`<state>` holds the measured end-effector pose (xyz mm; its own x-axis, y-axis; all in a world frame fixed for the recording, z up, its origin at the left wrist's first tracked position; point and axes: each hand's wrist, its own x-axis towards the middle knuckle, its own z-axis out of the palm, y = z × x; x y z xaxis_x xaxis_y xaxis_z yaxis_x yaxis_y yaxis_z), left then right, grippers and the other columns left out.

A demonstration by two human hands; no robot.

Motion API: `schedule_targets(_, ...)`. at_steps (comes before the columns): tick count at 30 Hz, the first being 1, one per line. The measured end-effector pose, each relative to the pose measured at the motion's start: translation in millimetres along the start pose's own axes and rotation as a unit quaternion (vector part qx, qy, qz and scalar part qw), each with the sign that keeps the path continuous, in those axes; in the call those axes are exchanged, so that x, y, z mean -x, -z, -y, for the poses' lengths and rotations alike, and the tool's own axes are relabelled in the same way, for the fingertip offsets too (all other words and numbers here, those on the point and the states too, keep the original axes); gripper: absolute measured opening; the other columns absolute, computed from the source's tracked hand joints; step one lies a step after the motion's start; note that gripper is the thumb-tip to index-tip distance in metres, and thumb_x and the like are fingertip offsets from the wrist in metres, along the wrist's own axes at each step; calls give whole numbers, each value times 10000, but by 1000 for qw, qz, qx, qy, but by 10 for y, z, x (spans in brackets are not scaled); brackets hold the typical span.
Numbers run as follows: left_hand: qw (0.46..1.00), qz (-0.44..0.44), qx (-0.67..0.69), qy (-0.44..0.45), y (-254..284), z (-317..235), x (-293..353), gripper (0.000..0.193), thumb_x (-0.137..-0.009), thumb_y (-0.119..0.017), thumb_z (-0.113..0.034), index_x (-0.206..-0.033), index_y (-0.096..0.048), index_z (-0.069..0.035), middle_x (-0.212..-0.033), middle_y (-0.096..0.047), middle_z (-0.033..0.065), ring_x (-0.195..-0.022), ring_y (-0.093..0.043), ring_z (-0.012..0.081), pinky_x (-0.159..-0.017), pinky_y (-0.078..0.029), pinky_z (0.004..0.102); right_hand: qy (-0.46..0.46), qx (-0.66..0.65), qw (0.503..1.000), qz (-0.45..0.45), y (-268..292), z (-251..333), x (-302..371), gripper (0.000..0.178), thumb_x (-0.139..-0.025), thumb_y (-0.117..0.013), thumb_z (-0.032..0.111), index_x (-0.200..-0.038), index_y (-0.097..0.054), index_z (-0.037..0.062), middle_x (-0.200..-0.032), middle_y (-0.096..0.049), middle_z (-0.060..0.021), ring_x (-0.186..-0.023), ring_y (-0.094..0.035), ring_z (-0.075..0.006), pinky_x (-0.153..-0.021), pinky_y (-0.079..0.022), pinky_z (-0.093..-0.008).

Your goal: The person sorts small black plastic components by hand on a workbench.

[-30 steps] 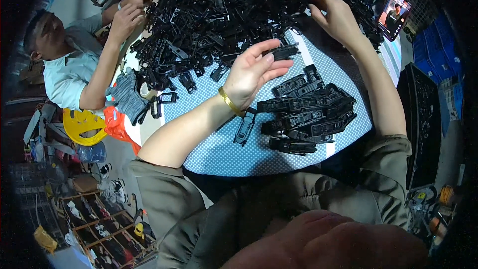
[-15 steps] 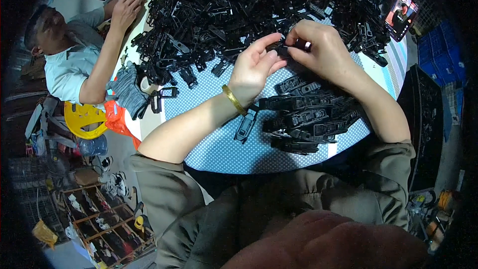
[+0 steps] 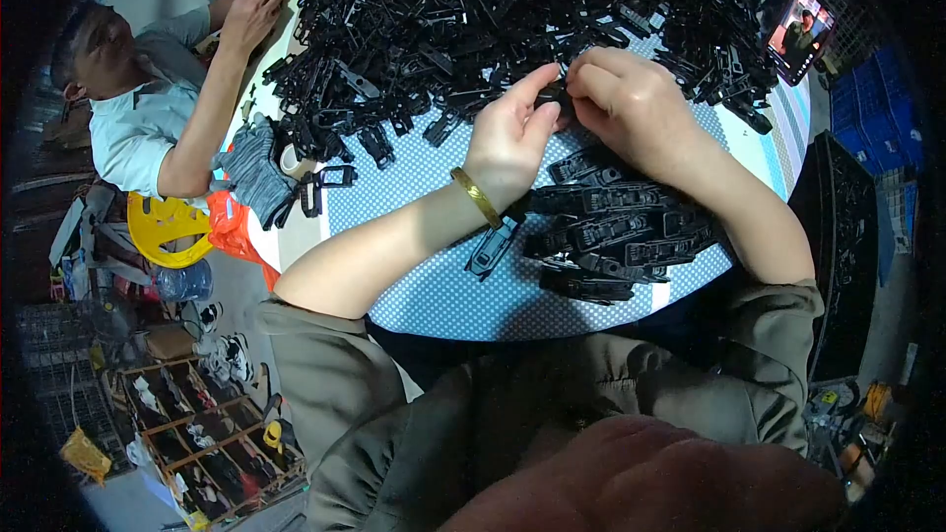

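Fingertips of your left hand [image 3: 507,133] and right hand [image 3: 631,103] pinch one small black plastic part [image 3: 554,94] between them, above the dotted blue tablecloth [image 3: 434,276], beside the big parts heap [image 3: 493,10].

Far across the table [image 3: 434,305] a dense heap of black clips [image 3: 512,20] blocks passage – bare cloth lies near-left; a stacked clip pile [image 3: 621,236] crowds near-right.
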<state>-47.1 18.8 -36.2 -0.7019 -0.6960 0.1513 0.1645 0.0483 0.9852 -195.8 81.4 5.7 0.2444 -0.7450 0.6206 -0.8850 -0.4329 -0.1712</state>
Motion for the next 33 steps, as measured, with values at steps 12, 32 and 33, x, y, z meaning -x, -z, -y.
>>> schedule_targets(12,994,3,-103,-34,11,-117,0,450,-793,-506,-35,-1224,-388,23,-677,-568,52,-550,-474,26,-506,-394,188,70,52,996,-30,92,34,-43,207,-570,-650,21,-702,-491,29,-864,-570,-70,-725,-553,-220,-571,-474,-295)
schedule_targets(32,998,-44,-26,-40,60,-290,-75,417,-827,-466,21,-1225,-342,33,-978,-555,104,-772,-587,122,-698,-508,227,-215,-280,932,77,208,-206,-54,417,-734,-659,203,-1092,-551,20,-937,-592,-68,-849,-567,-132,-693,-458,-250)
schedule_targets(33,999,-45,-7,-28,68,-294,-87,405,-834,-458,11,-1222,-343,36,-977,-557,110,-779,-587,128,-705,-511,239,-273,-328,896,120,210,-197,-64,421,-739,-659,218,-1098,-552,24,-908,-596,-57,-813,-569,-105,-644,-459,-229)
